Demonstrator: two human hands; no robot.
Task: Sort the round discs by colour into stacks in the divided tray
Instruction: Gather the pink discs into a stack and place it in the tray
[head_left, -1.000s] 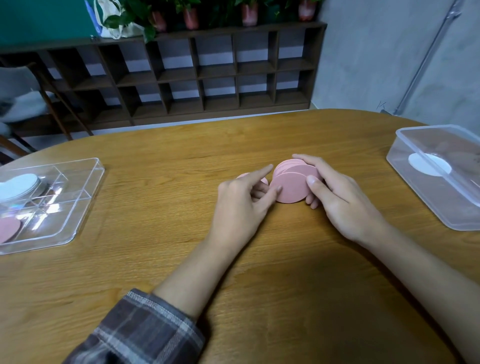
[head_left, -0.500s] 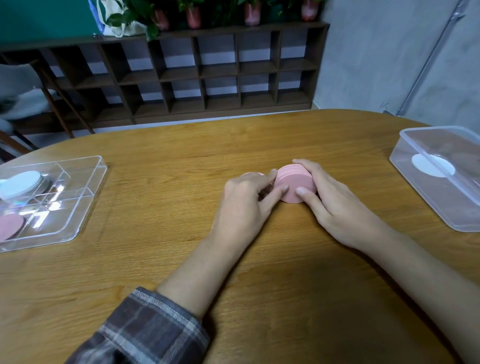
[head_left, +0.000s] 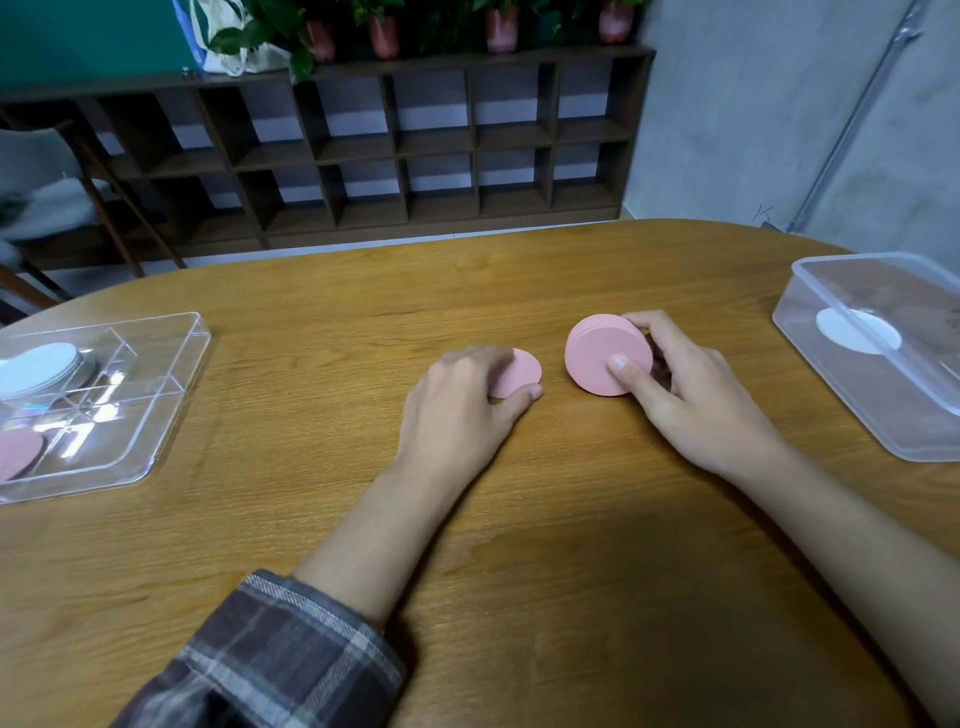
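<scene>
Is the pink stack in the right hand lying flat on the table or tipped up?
Tipped up: the pink stack shows its broad face to the camera, right hand pinching it.

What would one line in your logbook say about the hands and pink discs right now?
left hand: holds loose pink disc | right hand: grips tilted pink stack | divided tray: white discs, pink discs inside

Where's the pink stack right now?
Head view, right of centre: the pink stack is gripped tilted in the right hand, apart from the single pink disc held by the left hand.
</scene>
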